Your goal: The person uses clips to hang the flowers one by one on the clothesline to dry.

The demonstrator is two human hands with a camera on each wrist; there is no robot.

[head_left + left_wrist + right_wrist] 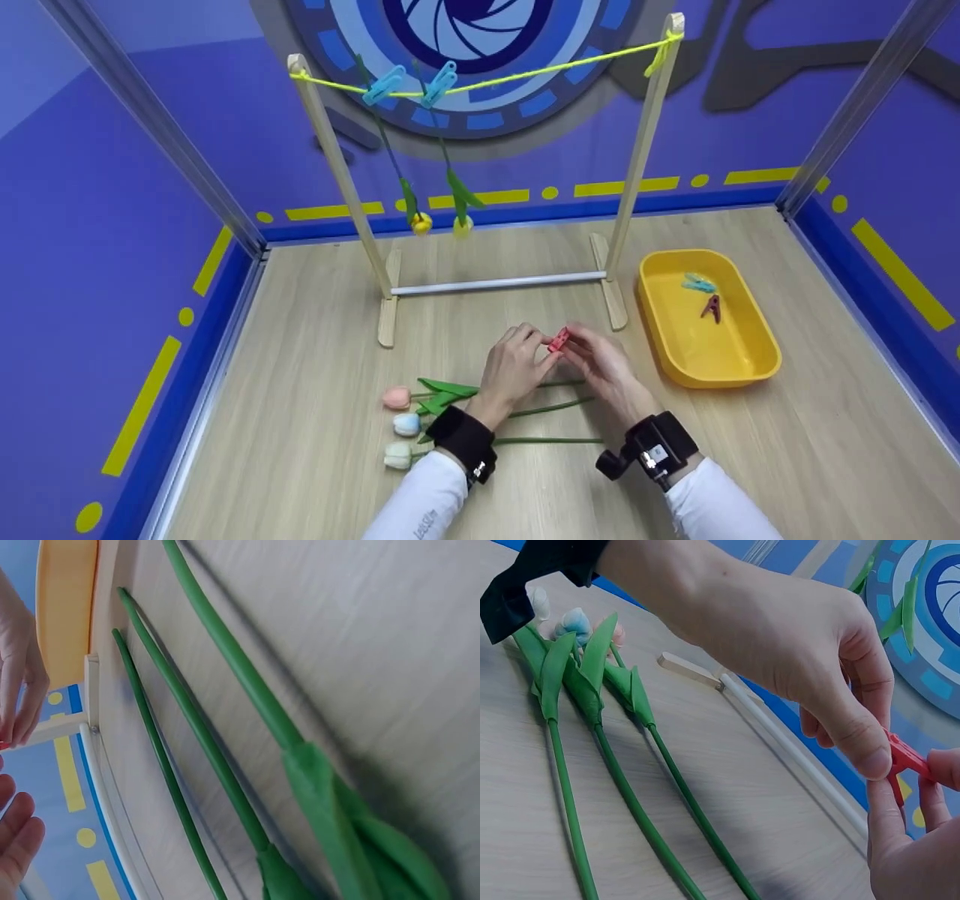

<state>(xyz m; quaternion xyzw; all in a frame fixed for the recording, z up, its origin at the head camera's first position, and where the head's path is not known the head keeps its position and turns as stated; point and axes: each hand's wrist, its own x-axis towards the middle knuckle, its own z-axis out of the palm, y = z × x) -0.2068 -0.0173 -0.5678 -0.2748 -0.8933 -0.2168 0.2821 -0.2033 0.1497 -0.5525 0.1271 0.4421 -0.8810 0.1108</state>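
Both hands meet over the tabletop at a small red clothespin (559, 340). My left hand (511, 365) pinches it between thumb and fingers; in the right wrist view the thumb lies against the red clothespin (906, 756). From the other side my right hand (604, 361) grips it with thumb and fingertips. Below the hands, three artificial tulips lie side by side, stems to the right: a pink tulip (397, 397), a light blue tulip (406, 424) and a whitish tulip (398, 454). The left forearm hides part of their leaves and stems.
Behind the hands stands a wooden frame (637, 161) strung with a yellow cord (540, 71). Two blue clothespins (439, 84) hold a yellow tulip (421, 223) and a pale tulip (463, 226) upside down. At right, a yellow basin (712, 380) contains a blue clothespin (699, 283) and a dark red clothespin (712, 307).
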